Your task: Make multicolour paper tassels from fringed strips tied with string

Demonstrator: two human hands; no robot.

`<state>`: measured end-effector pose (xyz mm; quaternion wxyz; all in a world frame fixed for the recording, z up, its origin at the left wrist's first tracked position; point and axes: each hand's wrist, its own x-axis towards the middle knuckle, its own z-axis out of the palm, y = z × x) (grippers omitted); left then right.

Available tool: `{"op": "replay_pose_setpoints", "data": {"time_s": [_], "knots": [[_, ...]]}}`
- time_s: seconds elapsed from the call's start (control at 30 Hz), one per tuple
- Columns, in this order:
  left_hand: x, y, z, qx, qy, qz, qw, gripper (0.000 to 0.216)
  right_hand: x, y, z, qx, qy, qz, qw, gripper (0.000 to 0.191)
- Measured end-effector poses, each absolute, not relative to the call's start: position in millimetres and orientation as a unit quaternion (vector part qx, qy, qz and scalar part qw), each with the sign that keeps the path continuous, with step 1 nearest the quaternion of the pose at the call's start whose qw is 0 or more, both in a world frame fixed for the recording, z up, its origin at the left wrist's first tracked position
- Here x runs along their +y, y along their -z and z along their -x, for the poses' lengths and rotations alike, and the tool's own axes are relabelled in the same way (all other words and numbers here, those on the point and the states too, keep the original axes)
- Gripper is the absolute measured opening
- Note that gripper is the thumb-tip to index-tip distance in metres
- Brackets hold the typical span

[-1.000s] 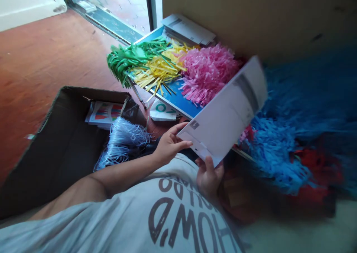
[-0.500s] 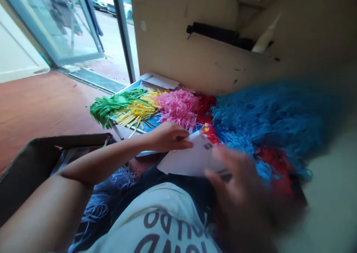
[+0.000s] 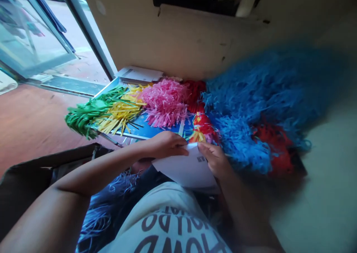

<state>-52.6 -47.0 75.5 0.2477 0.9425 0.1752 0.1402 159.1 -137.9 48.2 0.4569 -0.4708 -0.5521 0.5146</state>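
Note:
A white sheet of paper (image 3: 185,169) with a small dark printed mark is held over my lap, tilted toward me. My left hand (image 3: 169,144) pinches its upper left edge, thumb on top. My right hand (image 3: 213,158) grips the upper right edge close by, its thumb near the print. Whether it is one sheet or several I cannot tell. Just beyond the paper lies a red bundle with yellow and pink strips (image 3: 202,126) on the blue tabletop (image 3: 156,128).
Shredded paper in green (image 3: 90,109), yellow (image 3: 119,113), pink (image 3: 167,102) and blue (image 3: 245,108) covers the table. Behind it is a stack of white papers (image 3: 139,74) against the wall. At left stands a cardboard box (image 3: 33,171); pale blue strands (image 3: 96,215) lie beside my lap.
My right hand has moved left and up to the paper's top edge and now grips it near my left hand. The view has turned, shifting the table scene left and up.

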Motion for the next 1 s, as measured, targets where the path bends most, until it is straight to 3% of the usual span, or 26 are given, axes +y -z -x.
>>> {"op": "replay_pose_setpoints", "data": {"time_s": [0.13,0.27,0.43,0.57,0.73,0.8,1.0], "knots": [[-53,-66,46,0.179,-0.148,-0.94,0.249,0.046,-135,-38,-156,-0.57,-0.415,0.514,0.489,0.044],[-58,-57,41,0.187,-0.156,-0.927,0.286,0.047,-140,-32,-151,-0.547,-0.404,0.53,0.506,0.038],[-56,-49,26,0.214,-0.162,-0.919,0.287,0.036,-144,-19,-155,-0.502,-0.462,0.527,0.507,0.041],[-44,-50,25,0.281,-0.178,-0.896,0.296,0.021,-137,-9,-171,-0.482,-0.414,0.568,0.523,0.036],[-38,-39,40,0.3,-0.359,-0.752,0.464,0.052,-119,-5,-189,-0.313,-0.342,0.566,0.682,0.043],[-41,-28,38,0.28,-0.436,-0.69,0.505,0.053,-116,-2,-188,-0.292,-0.314,0.56,0.708,0.041],[-51,-15,27,0.321,-0.444,-0.659,0.515,0.048,-124,1,-188,-0.428,-0.23,0.584,0.651,0.045]]}}
